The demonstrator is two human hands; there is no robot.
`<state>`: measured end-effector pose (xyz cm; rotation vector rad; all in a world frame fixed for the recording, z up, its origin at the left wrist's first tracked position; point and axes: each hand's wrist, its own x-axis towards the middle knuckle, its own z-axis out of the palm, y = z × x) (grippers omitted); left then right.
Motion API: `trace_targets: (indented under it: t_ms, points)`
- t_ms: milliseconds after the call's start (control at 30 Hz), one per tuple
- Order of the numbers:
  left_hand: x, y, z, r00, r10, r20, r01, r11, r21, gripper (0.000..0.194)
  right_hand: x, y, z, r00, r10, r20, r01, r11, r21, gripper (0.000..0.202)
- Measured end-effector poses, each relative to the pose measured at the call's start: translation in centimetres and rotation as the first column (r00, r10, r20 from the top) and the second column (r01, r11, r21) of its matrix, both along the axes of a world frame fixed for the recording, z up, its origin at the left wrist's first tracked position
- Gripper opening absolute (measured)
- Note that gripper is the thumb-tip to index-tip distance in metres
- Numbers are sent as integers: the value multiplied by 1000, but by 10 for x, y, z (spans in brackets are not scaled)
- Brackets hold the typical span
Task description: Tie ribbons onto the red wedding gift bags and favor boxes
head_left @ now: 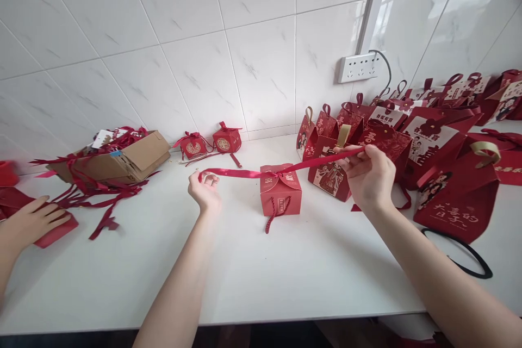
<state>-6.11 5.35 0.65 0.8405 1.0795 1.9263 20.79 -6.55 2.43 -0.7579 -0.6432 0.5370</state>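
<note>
A small red gift box with gold lettering and a twisted cord handle stands upright on the white table. Across its top runs a red ribbon, crossed or knotted at the middle of the lid; which of the two I cannot tell. My left hand grips one ribbon end, left of the box. The other end is pinched by my right hand, raised to the right of the box. Both ribbon ends stretch out sideways above the table.
Many red gift boxes crowd the right side, near a black loop. Two small boxes stand by the wall. A cardboard box of ribbons lies left. Another person's hand touches a red box at far left.
</note>
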Motion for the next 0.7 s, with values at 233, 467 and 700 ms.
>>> trace_targets:
  t_ms: [233,467,700]
  points:
    - [11,-21,3,903,101,-417,2,971,239,24,-8,-8,-6,954,240,179,-230,970,-76,42]
    - [40,-49,-4,437,-248,-865,548,835,38,13,-22,-5,-17,658,393,642,-74,882,-465,31]
    - [43,-54,-1,423,-245,-873,564,824,41,18,-25,-5,-13,525,575,627,-104,775,-624,29]
